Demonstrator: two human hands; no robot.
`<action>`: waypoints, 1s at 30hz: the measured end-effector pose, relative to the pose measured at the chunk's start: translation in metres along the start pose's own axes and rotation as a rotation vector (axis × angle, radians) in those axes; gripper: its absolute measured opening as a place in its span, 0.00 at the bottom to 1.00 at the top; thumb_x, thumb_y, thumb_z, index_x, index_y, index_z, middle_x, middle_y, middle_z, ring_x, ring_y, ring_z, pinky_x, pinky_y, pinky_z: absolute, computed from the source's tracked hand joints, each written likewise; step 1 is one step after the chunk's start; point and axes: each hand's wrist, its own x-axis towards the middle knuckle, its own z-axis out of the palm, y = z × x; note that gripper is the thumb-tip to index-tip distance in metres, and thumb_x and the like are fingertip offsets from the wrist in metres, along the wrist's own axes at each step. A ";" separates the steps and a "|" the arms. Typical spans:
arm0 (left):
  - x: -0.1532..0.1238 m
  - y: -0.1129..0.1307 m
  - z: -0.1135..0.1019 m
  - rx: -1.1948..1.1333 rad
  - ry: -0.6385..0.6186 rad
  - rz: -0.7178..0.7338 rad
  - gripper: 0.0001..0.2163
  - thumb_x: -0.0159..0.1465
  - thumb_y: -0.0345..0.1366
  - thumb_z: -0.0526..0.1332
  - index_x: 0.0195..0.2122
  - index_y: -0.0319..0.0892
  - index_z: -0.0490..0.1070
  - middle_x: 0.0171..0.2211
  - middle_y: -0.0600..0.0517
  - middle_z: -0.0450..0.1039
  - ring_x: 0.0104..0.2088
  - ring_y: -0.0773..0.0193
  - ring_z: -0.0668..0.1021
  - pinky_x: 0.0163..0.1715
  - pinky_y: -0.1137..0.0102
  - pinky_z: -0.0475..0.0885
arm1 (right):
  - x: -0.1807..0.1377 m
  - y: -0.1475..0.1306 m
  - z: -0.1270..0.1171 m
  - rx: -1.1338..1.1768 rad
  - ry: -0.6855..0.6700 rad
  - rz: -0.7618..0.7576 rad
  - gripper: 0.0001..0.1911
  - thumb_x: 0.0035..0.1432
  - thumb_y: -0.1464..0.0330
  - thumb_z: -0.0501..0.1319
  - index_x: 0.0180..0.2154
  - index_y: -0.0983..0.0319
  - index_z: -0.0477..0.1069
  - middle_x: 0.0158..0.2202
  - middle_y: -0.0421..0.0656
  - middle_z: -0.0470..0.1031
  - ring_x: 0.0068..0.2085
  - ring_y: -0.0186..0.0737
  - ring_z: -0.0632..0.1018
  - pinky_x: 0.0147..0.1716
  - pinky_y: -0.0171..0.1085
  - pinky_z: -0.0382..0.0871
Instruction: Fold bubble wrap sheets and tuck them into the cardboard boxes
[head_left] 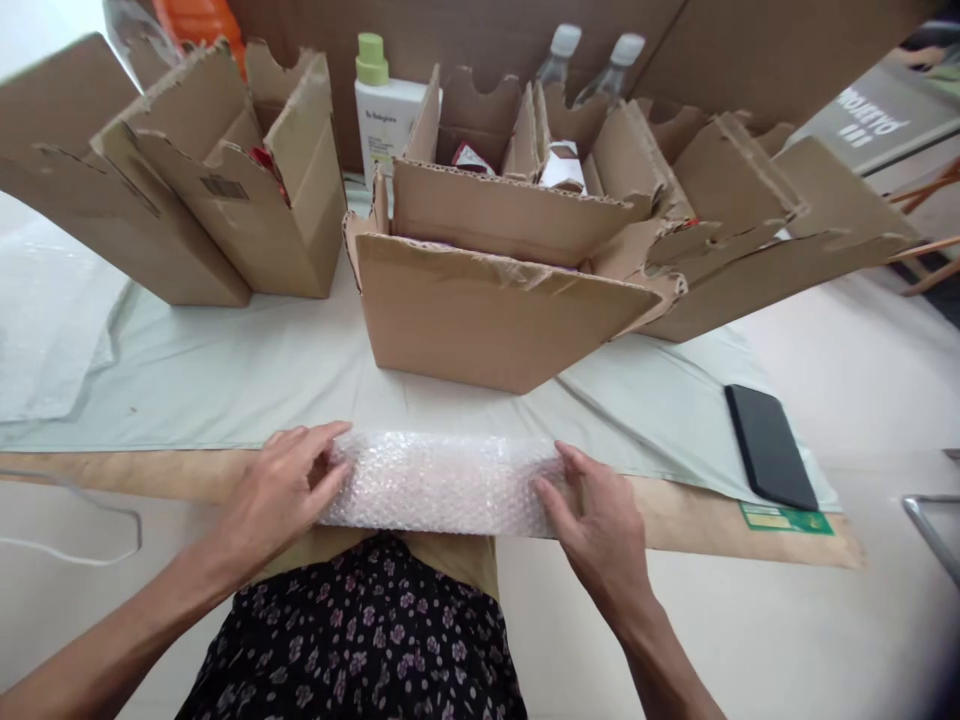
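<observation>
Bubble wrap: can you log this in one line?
left hand: holds bubble wrap, left end | right hand: holds its right end | phone: on cloth

White bottle (386, 125) with green cap (371, 60), behind cartons: dark brand lettering, "babycare" legible, its short prefix unclear; smaller print below too fine to read. Grey panel (874, 115), upper right: slanted white capitals, seemingly "ROJEKYO", above two short white bars. Carton (247, 215) at left bore small dark printed block, illegible. Green card (787, 519) beneath black phone (771, 447): pale print, unreadable.
</observation>
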 end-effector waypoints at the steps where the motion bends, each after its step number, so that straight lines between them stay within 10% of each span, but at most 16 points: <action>1: 0.001 -0.003 0.004 0.047 -0.019 0.022 0.16 0.73 0.44 0.58 0.56 0.42 0.73 0.37 0.49 0.80 0.37 0.54 0.82 0.41 0.59 0.78 | 0.000 0.006 0.001 -0.044 -0.002 -0.023 0.21 0.69 0.57 0.61 0.58 0.60 0.72 0.47 0.50 0.82 0.48 0.52 0.81 0.49 0.52 0.75; 10: -0.015 0.002 0.003 0.303 -0.030 0.006 0.14 0.70 0.49 0.61 0.40 0.41 0.72 0.35 0.47 0.74 0.34 0.51 0.79 0.35 0.59 0.72 | 0.015 0.020 0.011 -0.202 -0.155 -0.171 0.22 0.69 0.51 0.59 0.53 0.60 0.73 0.61 0.55 0.76 0.58 0.64 0.76 0.50 0.57 0.72; 14: -0.018 0.019 0.015 0.176 -0.010 0.017 0.09 0.71 0.38 0.58 0.33 0.44 0.70 0.31 0.51 0.72 0.32 0.56 0.77 0.34 0.62 0.71 | 0.014 0.000 0.008 -0.031 -0.122 -0.255 0.08 0.70 0.62 0.60 0.37 0.57 0.71 0.51 0.49 0.82 0.53 0.54 0.81 0.48 0.50 0.74; 19: -0.014 0.025 -0.010 -0.050 0.088 -0.072 0.08 0.69 0.34 0.57 0.32 0.45 0.69 0.36 0.51 0.79 0.37 0.60 0.81 0.37 0.68 0.74 | -0.008 -0.024 -0.013 0.200 -0.058 -0.069 0.08 0.67 0.60 0.65 0.44 0.55 0.74 0.38 0.42 0.83 0.36 0.43 0.84 0.34 0.38 0.79; 25: 0.056 -0.024 -0.055 0.042 0.188 -0.189 0.15 0.66 0.38 0.60 0.53 0.44 0.74 0.35 0.54 0.81 0.35 0.59 0.81 0.40 0.66 0.75 | -0.029 -0.085 0.034 0.527 -0.154 0.089 0.33 0.68 0.64 0.63 0.71 0.58 0.60 0.53 0.51 0.81 0.45 0.48 0.86 0.46 0.45 0.84; 30: 0.110 -0.055 -0.037 0.102 0.184 -0.061 0.21 0.63 0.32 0.62 0.59 0.37 0.72 0.46 0.43 0.81 0.50 0.48 0.79 0.54 0.52 0.72 | -0.018 -0.129 0.071 0.590 -0.343 -0.111 0.26 0.66 0.70 0.61 0.64 0.55 0.71 0.51 0.47 0.83 0.48 0.50 0.85 0.48 0.47 0.84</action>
